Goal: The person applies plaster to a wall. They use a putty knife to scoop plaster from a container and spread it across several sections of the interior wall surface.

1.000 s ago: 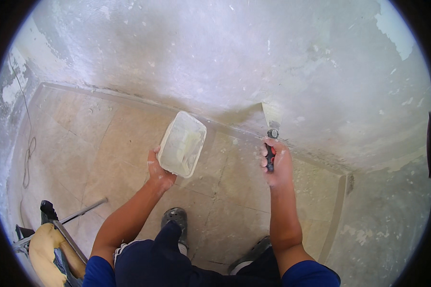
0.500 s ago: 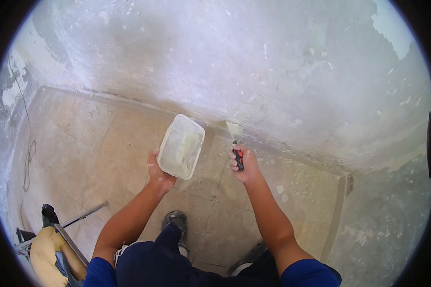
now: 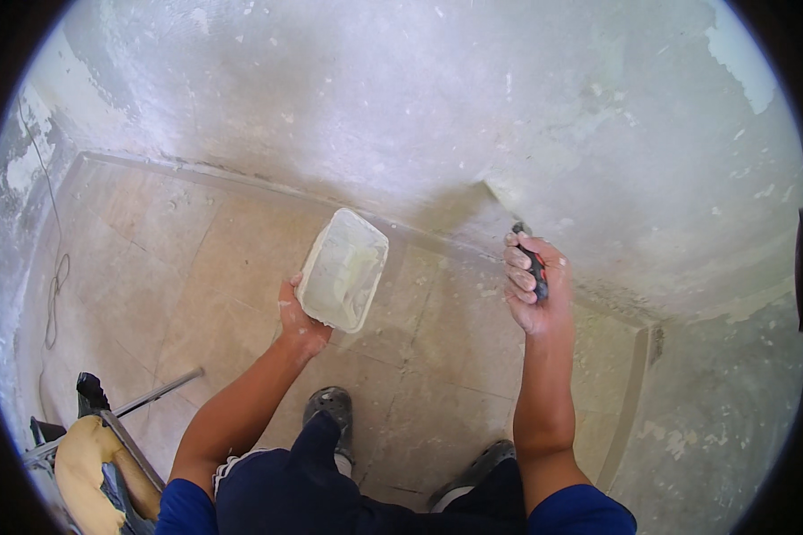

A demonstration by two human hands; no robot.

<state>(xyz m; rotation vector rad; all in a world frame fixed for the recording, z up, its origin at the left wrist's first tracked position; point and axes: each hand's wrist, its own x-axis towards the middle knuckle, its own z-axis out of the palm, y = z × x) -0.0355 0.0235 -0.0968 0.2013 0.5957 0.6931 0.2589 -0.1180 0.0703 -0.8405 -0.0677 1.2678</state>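
Note:
My left hand [image 3: 300, 312] grips a white rectangular plastic tub [image 3: 346, 267] by its near left side; the tub is tilted and smeared inside with pale filler. Wrapped round the black and red handle of a putty knife [image 3: 532, 263] are the fingers of my right hand [image 3: 537, 281]. The knife's blade points up and left toward the grey wall [image 3: 401, 98], and its tip appears at the wall's surface, above the skirting. Whether filler lies on the blade is hard to make out.
A low skirting [image 3: 268, 192] runs along the wall's foot. Beige tiles [image 3: 152, 276] cover the floor, with dusty specks. At lower left stands a chair with a torn tan seat [image 3: 94, 473] and metal legs. A thin cable [image 3: 55, 285] hangs down the left wall onto the floor.
My right hand has moved right and up with the putty knife, from near the skirting to the wall. The tub in my left hand has barely shifted.

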